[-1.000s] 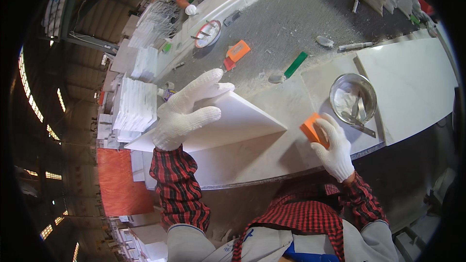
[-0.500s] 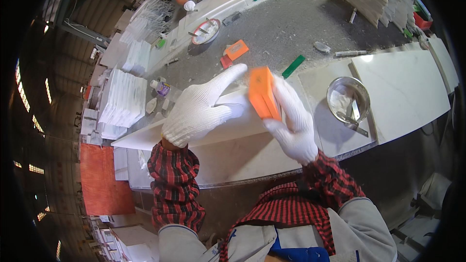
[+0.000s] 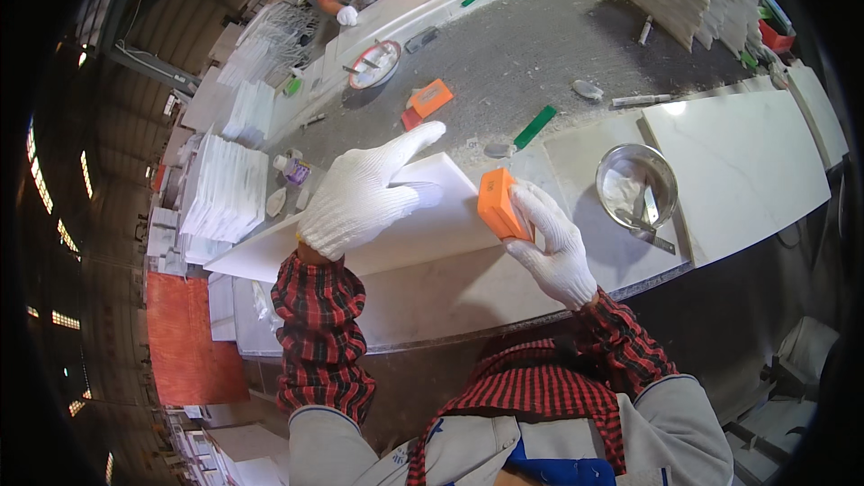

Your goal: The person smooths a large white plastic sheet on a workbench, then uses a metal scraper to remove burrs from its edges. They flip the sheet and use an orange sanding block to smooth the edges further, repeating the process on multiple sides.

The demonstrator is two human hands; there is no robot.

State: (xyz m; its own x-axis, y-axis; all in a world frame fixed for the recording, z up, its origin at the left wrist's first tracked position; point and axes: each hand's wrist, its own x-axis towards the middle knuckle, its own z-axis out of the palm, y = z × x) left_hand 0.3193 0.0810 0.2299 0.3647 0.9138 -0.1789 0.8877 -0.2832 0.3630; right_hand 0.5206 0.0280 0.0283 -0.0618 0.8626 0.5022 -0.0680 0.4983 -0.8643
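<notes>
Moved leftward since a second ago: the orange block (image 3: 500, 205), now mid-frame, pinched by your right hand (image 3: 555, 250) | your left hand (image 3: 349, 202), thumb and forefinger spread, at the white slab (image 3: 416, 230), centre-left | block beside slab; work done or left, cannot tell

Left hand (image 3: 349, 202) at slab (image 3: 441, 216) edge; block (image 3: 498, 205) in right hand (image 3: 556, 256); near bowl (image 3: 665, 182) further right; bottle (image 3: 293, 169) left, far bowl (image 3: 385, 78) behind.
</notes>
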